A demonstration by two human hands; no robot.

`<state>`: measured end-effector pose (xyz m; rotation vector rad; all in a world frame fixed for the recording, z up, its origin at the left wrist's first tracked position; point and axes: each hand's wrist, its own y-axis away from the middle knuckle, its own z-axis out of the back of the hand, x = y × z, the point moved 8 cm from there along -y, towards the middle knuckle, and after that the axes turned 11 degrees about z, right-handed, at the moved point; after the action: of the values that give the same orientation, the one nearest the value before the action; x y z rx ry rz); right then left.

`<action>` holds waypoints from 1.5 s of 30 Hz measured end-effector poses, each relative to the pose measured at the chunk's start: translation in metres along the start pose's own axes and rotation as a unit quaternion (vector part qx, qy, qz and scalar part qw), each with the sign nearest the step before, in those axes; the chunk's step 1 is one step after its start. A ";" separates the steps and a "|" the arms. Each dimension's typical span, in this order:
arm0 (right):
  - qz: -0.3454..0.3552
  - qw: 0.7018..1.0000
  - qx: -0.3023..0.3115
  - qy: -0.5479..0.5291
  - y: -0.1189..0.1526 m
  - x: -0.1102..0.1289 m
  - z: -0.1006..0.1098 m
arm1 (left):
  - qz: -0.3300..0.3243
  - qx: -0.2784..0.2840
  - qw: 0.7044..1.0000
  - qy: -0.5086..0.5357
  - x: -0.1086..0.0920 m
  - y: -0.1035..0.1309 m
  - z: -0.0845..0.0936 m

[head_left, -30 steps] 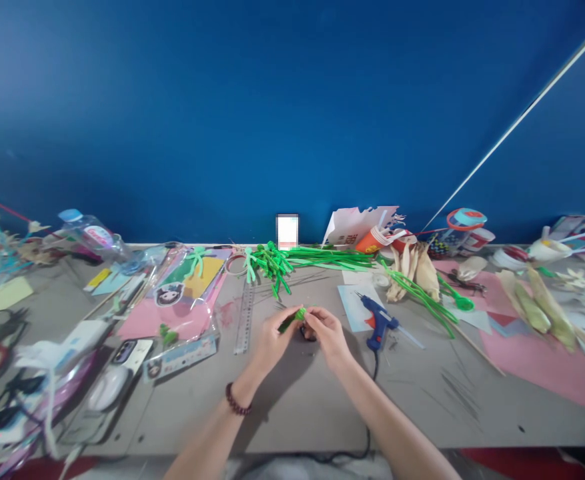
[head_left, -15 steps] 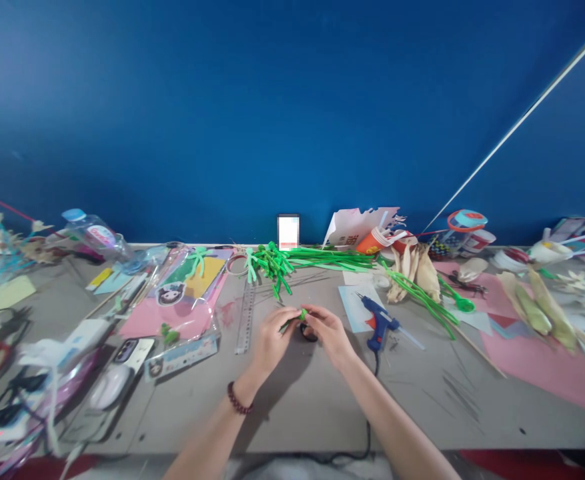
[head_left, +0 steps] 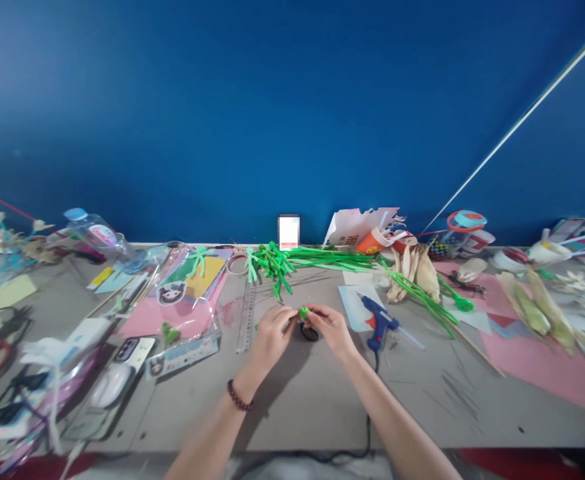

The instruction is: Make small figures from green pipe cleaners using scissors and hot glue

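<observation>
Between my fingertips sits a small bright green piece [head_left: 303, 312], pinched from both sides in front of the green stem pile. My left hand [head_left: 273, 331] has its fingers closed on the piece's left side; a dark beaded bracelet circles that wrist. My right hand [head_left: 331, 329] grips it from the right with thumb and forefinger. Just beneath the fingers is a black ring-shaped thing [head_left: 309, 333], partly hidden. Behind the hands lie green fuzzy stems [head_left: 272, 265], bunched and curled at their left end.
A blue glue gun [head_left: 381, 327] with its cord lies right of my hands. Left are a clear ruler [head_left: 245, 320], pink paper in plastic [head_left: 172, 317] and a phone [head_left: 135, 350]. Corn husks [head_left: 426, 270], cups [head_left: 373, 240] and pink sheets [head_left: 547, 367] are on the right.
Both hands stay in nearly the same place. The fingers have shifted slightly around the green piece, and more of it and of the black ring shows now.
</observation>
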<state>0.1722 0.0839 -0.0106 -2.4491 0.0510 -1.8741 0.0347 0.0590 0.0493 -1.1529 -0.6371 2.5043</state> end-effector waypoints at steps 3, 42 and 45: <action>0.009 1.000 0.006 0.016 -0.001 -0.001 0.002 | -0.001 0.009 1.000 -0.016 -0.001 0.000 -0.001; 0.220 0.941 0.110 0.231 0.007 0.040 -0.016 | 0.280 0.175 0.892 0.308 0.034 -0.001 -0.028; 0.216 0.944 0.118 0.220 0.006 0.037 -0.015 | 0.301 0.201 0.869 0.337 0.034 0.000 -0.032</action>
<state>0.1671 0.0753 0.0287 -1.6594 0.3310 -2.0256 0.0381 0.0825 0.0088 -2.0991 0.4816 2.2104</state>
